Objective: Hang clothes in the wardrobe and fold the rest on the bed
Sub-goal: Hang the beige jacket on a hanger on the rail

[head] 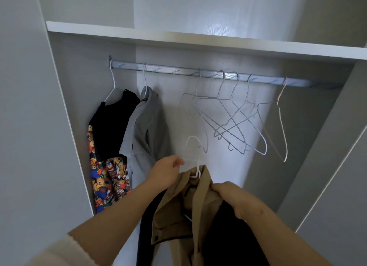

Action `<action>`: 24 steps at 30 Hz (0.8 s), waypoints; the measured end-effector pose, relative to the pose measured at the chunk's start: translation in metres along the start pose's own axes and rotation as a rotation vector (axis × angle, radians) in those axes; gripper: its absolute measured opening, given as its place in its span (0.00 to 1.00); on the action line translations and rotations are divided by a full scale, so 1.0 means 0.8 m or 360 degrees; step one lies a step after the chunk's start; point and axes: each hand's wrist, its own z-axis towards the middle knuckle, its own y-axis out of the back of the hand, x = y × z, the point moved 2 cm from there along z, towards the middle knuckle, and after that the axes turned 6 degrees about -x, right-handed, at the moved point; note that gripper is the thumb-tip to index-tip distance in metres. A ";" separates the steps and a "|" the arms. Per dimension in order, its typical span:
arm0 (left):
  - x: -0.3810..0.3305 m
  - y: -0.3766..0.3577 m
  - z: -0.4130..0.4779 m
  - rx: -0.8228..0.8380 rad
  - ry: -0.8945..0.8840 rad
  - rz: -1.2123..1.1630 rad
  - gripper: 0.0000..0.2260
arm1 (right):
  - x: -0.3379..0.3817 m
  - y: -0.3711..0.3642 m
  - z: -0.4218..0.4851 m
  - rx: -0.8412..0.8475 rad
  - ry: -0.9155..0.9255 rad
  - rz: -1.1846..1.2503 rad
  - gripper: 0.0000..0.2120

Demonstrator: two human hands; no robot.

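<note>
A tan jacket (174,212) with a dark lining hangs in front of me on a white wire hanger (195,152), whose hook sticks up well below the metal rail (198,72). My left hand (165,171) holds the hanger and jacket at the left shoulder, fingers curled. My right hand (232,196) grips a bunch of the tan fabric at the right shoulder. On the rail's left end hang a black top with a teddy-bear print (108,146) and a grey shirt (145,126).
Several empty wire hangers (234,118) hang tangled on the right half of the rail, one more (282,122) apart at far right. A white shelf (198,41) runs above the rail. Wardrobe side panels stand left and right.
</note>
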 end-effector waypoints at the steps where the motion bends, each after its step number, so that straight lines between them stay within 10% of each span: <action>1: 0.000 -0.003 0.001 -0.0002 0.0002 -0.0003 0.11 | -0.003 -0.003 0.000 0.0017 -0.0017 -0.0026 0.14; 15: 0.008 0.007 0.006 -0.0059 0.0056 -0.0003 0.15 | 0.013 -0.016 -0.005 0.0006 -0.0012 0.0396 0.15; 24: 0.010 0.087 0.078 -0.0617 -0.0046 -0.0011 0.11 | 0.131 -0.063 0.024 -0.0134 0.0378 0.0422 0.17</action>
